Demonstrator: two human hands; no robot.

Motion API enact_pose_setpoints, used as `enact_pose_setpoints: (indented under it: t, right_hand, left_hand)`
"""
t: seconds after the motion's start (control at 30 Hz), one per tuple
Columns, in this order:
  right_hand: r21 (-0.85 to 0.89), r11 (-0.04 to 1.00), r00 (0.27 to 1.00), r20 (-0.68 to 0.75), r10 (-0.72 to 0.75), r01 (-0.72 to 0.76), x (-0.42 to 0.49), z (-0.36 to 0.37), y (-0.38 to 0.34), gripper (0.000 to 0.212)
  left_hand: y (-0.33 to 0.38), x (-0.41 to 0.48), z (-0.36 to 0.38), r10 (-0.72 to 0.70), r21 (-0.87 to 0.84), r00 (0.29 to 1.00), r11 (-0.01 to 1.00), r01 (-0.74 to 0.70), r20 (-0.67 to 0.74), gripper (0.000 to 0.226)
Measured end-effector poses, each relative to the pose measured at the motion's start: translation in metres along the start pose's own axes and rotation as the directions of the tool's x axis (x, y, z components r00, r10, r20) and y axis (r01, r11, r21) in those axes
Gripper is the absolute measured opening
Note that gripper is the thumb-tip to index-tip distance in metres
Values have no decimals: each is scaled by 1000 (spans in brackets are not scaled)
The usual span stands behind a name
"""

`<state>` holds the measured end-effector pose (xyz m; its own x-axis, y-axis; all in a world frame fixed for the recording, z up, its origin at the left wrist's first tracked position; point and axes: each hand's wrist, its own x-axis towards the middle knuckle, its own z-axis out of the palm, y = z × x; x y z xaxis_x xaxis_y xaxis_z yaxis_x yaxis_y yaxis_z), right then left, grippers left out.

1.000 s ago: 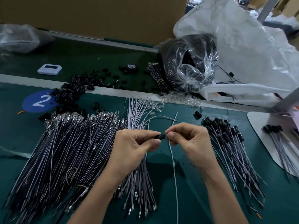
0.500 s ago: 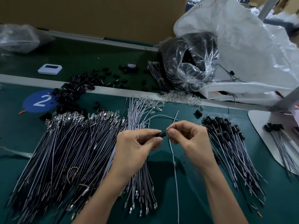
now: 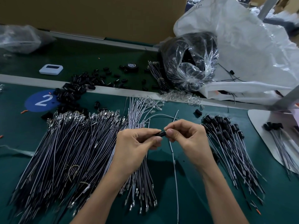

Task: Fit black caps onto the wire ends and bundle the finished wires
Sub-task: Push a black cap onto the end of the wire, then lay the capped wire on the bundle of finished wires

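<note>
Hands are held together above a green table. A black cap is pinched by the left hand; a white wire, hanging down, is pinched against it by the right hand. Uncapped wires are heaped left, capped wires right.

The room light is dim and flat, falling from above. The left hand and right hand are evenly lit and throw a soft, dark shadow on the green mat just nearer than them. The black cap the left pinches and the white wire the right holds look sharp. Beyond the right hand, a clear plastic bag flashes with glare and a white sack is brightest. Left of the hands, metal terminals glint. The grey rail beyond bows, and the far corners smear.
</note>
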<state>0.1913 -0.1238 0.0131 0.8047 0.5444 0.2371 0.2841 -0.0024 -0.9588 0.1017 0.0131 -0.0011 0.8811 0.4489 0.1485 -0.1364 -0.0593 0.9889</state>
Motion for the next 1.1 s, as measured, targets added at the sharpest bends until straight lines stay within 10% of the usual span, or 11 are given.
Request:
enact_pose_setpoints:
  t: [0.9, 1.1]
  right_hand:
    - [165, 986, 996, -83, 8, 6, -25, -11, -26, 6]
    - [280, 959, 997, -44, 58, -43, -64, -69, -68, 23]
  left_hand:
    - [38, -9, 8, -68, -152, 966, 982, 108, 249, 19]
    - [62, -53, -10, -143, 0, 951, 989, 148, 273, 50]
